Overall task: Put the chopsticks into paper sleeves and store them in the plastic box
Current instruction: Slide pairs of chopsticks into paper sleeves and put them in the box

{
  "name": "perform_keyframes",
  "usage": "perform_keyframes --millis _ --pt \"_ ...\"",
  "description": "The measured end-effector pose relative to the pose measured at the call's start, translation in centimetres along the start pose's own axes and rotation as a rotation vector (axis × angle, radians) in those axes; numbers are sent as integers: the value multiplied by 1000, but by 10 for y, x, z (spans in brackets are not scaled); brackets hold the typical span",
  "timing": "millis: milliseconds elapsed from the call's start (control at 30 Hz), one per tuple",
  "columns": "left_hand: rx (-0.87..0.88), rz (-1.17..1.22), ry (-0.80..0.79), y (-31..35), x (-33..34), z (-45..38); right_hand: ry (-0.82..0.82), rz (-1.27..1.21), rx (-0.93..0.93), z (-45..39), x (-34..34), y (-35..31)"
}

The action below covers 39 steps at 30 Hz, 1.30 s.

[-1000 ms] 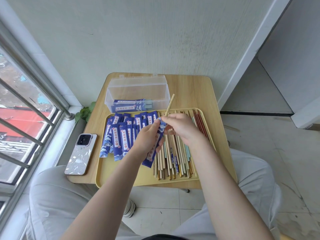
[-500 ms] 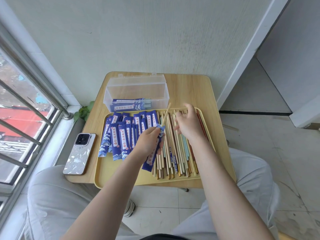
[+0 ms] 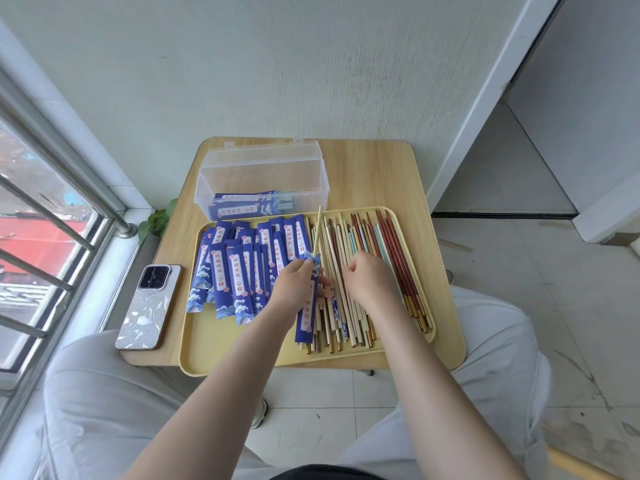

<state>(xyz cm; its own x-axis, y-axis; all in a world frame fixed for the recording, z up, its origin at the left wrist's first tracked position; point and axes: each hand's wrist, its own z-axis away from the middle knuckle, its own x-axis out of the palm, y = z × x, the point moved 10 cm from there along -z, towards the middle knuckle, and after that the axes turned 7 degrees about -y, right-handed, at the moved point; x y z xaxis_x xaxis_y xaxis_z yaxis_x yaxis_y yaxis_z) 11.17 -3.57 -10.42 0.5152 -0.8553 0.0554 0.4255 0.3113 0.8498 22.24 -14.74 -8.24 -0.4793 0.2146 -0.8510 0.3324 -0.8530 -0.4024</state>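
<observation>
My left hand [image 3: 294, 285] pinches the top of a blue paper sleeve [image 3: 306, 317]. One pale wooden chopstick [image 3: 318, 230] stands out of the sleeve, pointing away from me. My right hand [image 3: 370, 278] rests with fingers curled down on the loose chopsticks [image 3: 363, 237], which lie side by side in the right half of the yellow tray [image 3: 225, 351]. Whether those fingers grip a chopstick is hidden. Several empty blue sleeves [image 3: 235, 271] are heaped in the tray's left half. The clear plastic box [image 3: 207, 174] stands open behind the tray, with a few sleeved chopsticks [image 3: 249, 206] inside.
The tray overhangs the near edge of a small wooden table [image 3: 374, 174] set against the wall. A phone [image 3: 149, 306] lies on the table's left side. Window bars [image 3: 52, 220] and a small plant [image 3: 157, 220] are to the left. My knees are under the table.
My right hand let go of the chopstick in the sleeve, moved right over the loose pile and curled its fingers down there. My left hand kept hold of the sleeve.
</observation>
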Motion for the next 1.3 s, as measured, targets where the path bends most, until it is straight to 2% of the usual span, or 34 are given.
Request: perform_keyframes --millis 500,767,1067,1200,1300 --pt "57 -104 -37 1 9 -3 38 -21 74 -6 7 8" --pt "62 -93 -31 0 9 -3 55 -129 96 -4 10 2" --pt "44 -139 -12 2 6 -2 29 -191 211 -8 10 13" --pt "18 -129 -3 0 6 2 4 -166 191 -6 9 8" --pt "8 -123 -21 0 8 4 69 -173 110 -2 -2 4"
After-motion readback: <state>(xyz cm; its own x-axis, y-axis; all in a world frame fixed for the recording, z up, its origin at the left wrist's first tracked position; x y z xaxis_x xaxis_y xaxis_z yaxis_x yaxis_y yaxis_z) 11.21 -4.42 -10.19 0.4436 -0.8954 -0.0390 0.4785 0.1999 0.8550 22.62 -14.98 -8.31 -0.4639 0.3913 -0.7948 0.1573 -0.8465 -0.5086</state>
